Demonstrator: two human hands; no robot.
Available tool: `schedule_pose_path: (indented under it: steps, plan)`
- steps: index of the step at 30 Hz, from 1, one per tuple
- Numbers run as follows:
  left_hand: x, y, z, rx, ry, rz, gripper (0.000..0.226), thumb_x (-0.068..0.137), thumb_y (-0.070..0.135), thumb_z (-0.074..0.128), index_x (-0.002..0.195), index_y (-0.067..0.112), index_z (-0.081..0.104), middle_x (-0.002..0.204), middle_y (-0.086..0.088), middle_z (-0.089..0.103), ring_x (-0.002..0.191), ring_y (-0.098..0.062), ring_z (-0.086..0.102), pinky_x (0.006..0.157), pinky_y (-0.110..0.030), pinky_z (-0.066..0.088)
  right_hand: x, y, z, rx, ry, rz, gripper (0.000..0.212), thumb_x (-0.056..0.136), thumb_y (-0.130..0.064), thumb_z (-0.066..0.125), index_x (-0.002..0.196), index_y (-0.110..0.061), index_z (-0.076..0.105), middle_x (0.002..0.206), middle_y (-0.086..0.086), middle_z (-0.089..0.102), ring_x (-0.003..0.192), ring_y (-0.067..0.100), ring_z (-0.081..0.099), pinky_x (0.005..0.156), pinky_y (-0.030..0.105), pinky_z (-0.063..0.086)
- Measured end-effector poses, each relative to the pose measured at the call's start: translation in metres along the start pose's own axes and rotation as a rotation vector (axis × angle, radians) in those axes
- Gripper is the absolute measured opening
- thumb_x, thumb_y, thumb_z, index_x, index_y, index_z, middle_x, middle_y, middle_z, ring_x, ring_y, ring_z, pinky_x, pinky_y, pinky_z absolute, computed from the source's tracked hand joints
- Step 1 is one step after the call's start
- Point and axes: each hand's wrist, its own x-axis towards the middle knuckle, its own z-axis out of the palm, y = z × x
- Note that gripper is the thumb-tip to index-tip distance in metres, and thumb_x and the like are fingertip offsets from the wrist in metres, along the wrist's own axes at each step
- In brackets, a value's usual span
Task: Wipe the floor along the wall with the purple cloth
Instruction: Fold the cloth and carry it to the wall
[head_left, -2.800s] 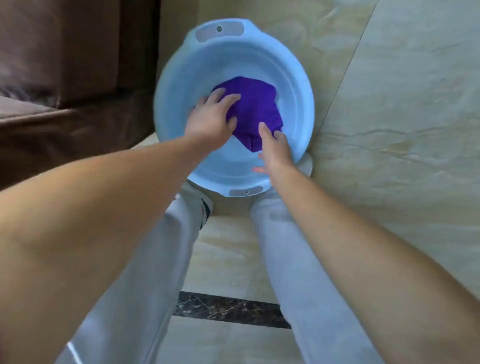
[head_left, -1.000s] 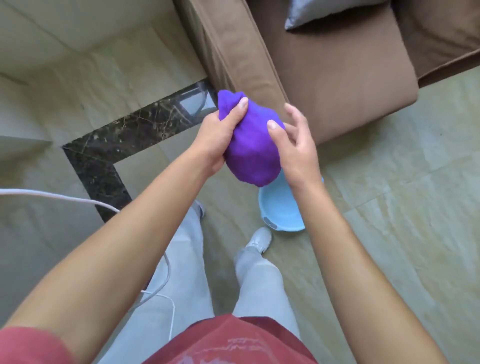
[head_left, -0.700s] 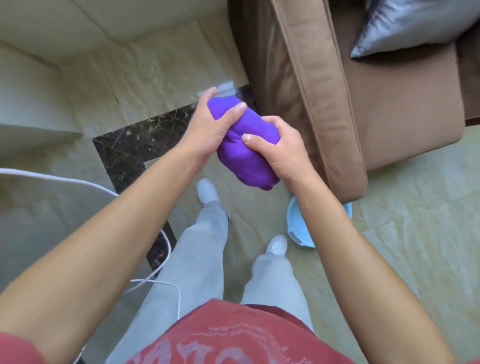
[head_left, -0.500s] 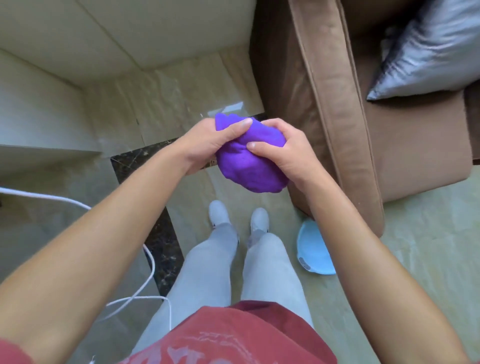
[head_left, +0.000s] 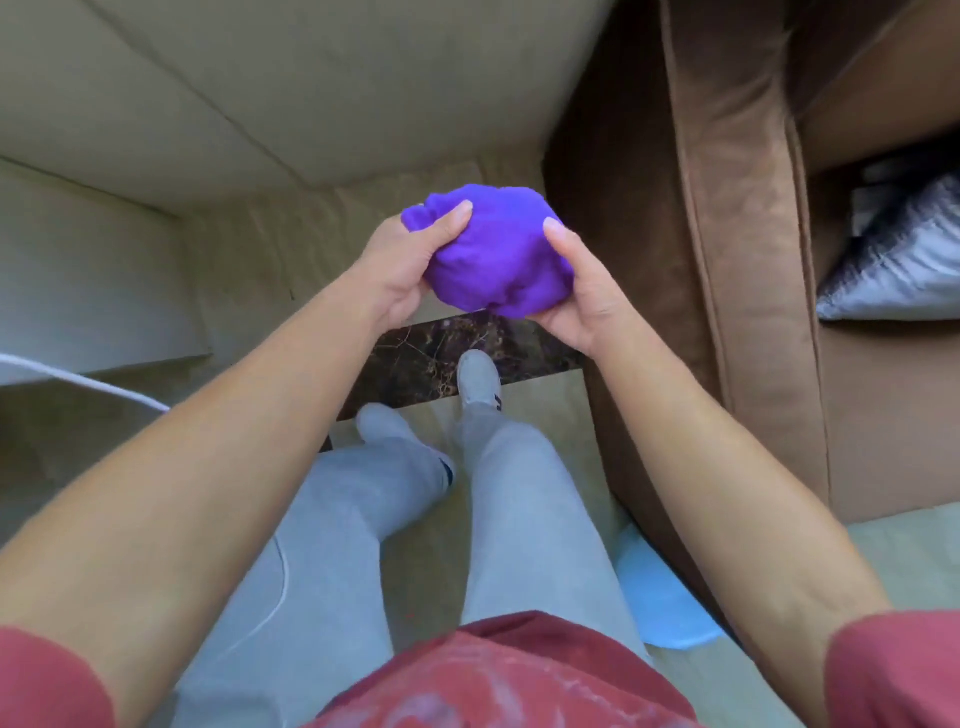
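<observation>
Since half a second back, I have stepped toward the wall: my right shoe (head_left: 479, 377) now stands on the dark marble strip (head_left: 415, 364), and the blue basin (head_left: 660, 608) has slid to 5 o'clock, behind my legs and beside the brown sofa (head_left: 737, 260).

Nearest me, both forearms reach forward. At 12 o'clock the purple cloth (head_left: 493, 254) is bunched into a ball in the air, off the floor (head_left: 249, 260). My left hand (head_left: 400, 270) and right hand (head_left: 582, 291) cup it from either side, fingers (head_left: 457, 218) clamped on it. Beyond it the floor meets the wall (head_left: 311, 78).

I judge the wiping not yet begun. Risks: a white cable (head_left: 78, 382) at 9 o'clock could snag a foot as I crouch, and a balled cloth would wipe only a narrow track.
</observation>
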Motion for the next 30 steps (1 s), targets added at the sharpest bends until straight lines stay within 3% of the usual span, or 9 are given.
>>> schedule_pose_path:
  steps: [2, 5, 9, 14, 17, 21, 24, 28, 30]
  plan:
    - [0.046, -0.006, -0.013, 0.034, 0.052, 0.015, 0.015, 0.089, 0.015, 0.073, 0.103, 0.011, 0.071, 0.09, 0.002, 0.079, 0.085, -0.01, 0.075, 0.081, -0.029, 0.059, 0.042, -0.006, -0.005, -0.08, 0.005, 0.012, 0.054, 0.086, -0.026, 0.072, 0.134, -0.007, 0.058, 0.139, 0.019, 0.063, 0.129, 0.036, 0.06, 0.104, 0.054, 0.051]
    - [0.121, -0.018, -0.034, 0.096, 0.054, -0.011, 0.015, 0.089, 0.016, 0.072, 0.103, 0.016, 0.066, 0.092, 0.002, 0.074, 0.074, -0.007, 0.072, 0.064, -0.024, 0.057, 0.119, -0.01, -0.014, -0.28, 0.033, -0.006, 0.042, 0.088, -0.013, 0.07, 0.129, -0.01, 0.061, 0.129, 0.016, 0.07, 0.117, 0.032, 0.068, 0.097, 0.045, 0.056]
    - [0.245, -0.06, -0.071, 0.286, 0.087, -0.01, 0.018, 0.088, 0.019, 0.074, 0.101, 0.018, 0.062, 0.098, -0.001, 0.069, 0.08, -0.011, 0.066, 0.073, -0.031, 0.056, 0.251, 0.001, -0.053, -0.461, 0.144, -0.031, 0.025, 0.085, -0.007, 0.072, 0.108, -0.014, 0.071, 0.099, 0.004, 0.078, 0.086, 0.016, 0.075, 0.078, 0.03, 0.06]
    - [0.383, -0.105, -0.107, 0.448, 0.154, 0.112, 0.012, 0.088, 0.01, 0.074, 0.094, 0.012, 0.064, 0.077, 0.003, 0.059, 0.064, -0.005, 0.061, 0.067, -0.022, 0.057, 0.4, 0.027, -0.086, -0.639, 0.216, -0.027, 0.018, 0.084, -0.012, 0.075, 0.101, -0.017, 0.071, 0.07, -0.011, 0.077, 0.065, 0.003, 0.074, 0.058, 0.02, 0.056]
    - [0.461, -0.137, -0.126, 0.466, 0.204, 0.154, 0.021, 0.084, 0.013, 0.077, 0.08, 0.022, 0.059, 0.078, 0.002, 0.058, 0.071, -0.013, 0.059, 0.083, -0.035, 0.056, 0.481, 0.044, -0.108, -0.697, 0.23, -0.13, 0.031, 0.072, -0.014, 0.083, 0.101, -0.019, 0.076, 0.085, -0.007, 0.08, 0.082, 0.01, 0.076, 0.076, 0.028, 0.06]
    - [0.526, -0.169, -0.144, 0.502, 0.238, 0.192, 0.025, 0.084, 0.02, 0.078, 0.106, 0.011, 0.069, 0.094, -0.005, 0.064, 0.085, -0.017, 0.062, 0.092, -0.036, 0.057, 0.544, 0.054, -0.127, -0.789, 0.271, -0.197, 0.046, 0.066, -0.013, 0.086, 0.111, -0.014, 0.075, 0.102, 0.001, 0.077, 0.09, 0.014, 0.074, 0.08, 0.027, 0.06]
    - [0.545, -0.18, -0.165, 0.448, 0.369, 0.267, 0.028, 0.081, 0.021, 0.076, 0.105, 0.012, 0.065, 0.099, -0.007, 0.065, 0.089, -0.02, 0.064, 0.092, -0.045, 0.055, 0.564, 0.055, -0.125, -0.896, 0.364, -0.222, 0.05, 0.076, -0.018, 0.082, 0.123, -0.01, 0.069, 0.108, -0.001, 0.073, 0.09, 0.011, 0.07, 0.084, 0.029, 0.058]
    - [0.518, -0.182, -0.209, 0.875, 0.636, 0.517, 0.062, 0.079, 0.048, 0.064, 0.127, 0.01, 0.056, 0.131, -0.014, 0.055, 0.115, -0.031, 0.058, 0.099, -0.041, 0.047, 0.554, 0.059, -0.108, -1.488, 0.814, -0.673, 0.063, 0.076, -0.042, 0.063, 0.131, -0.011, 0.056, 0.13, 0.009, 0.061, 0.121, 0.031, 0.056, 0.102, 0.044, 0.045]
    - [0.492, -0.201, -0.237, 1.148, 0.612, 0.533, 0.065, 0.083, 0.053, 0.06, 0.135, 0.014, 0.051, 0.146, -0.017, 0.045, 0.132, -0.034, 0.048, 0.106, -0.045, 0.039, 0.545, 0.084, -0.1, -1.71, 0.661, -0.798, 0.062, 0.081, -0.048, 0.055, 0.135, -0.017, 0.056, 0.139, 0.016, 0.056, 0.131, 0.037, 0.049, 0.108, 0.052, 0.04]
